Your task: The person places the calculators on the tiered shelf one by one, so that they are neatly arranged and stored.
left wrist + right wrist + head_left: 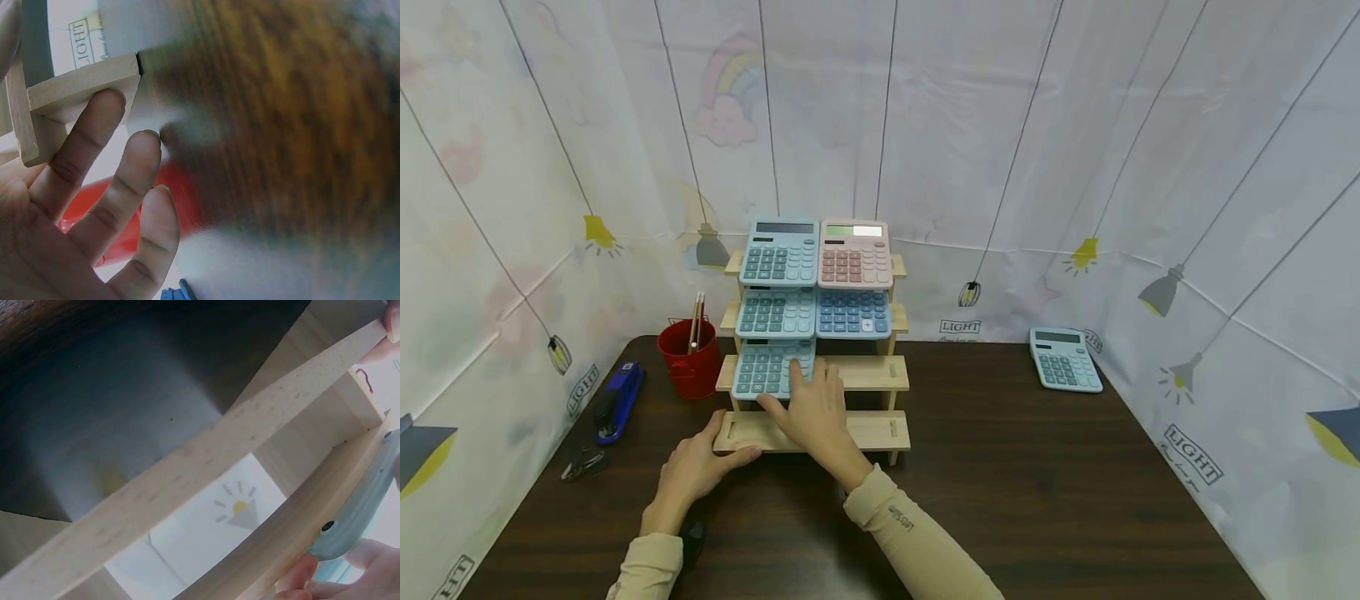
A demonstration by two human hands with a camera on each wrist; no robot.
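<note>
A stepped wooden display rack [872, 432] stands on the table with calculators on its upper tiers. My left hand [692, 475] grips the left end of its lowest shelf, thumb along the front edge; in the left wrist view its fingers [140, 153] lie against the rack's end piece [87, 81]. My right hand [818, 412] reaches over the lowest shelf to a light blue calculator [752, 379] on the tier above. Its index finger rests on the keys and its thumb is at the near edge. The right wrist view shows fingertips [300, 572] at the calculator's lower edge [350, 525].
Higher up sit two more light blue calculators [778, 258], a pink one [853, 262] and a darker blue one [853, 317]. Left are a red bucket [692, 375] with pencils, a blue stapler [619, 400] and a small dark object [583, 463]. Another calculator [1066, 362] lies far right.
</note>
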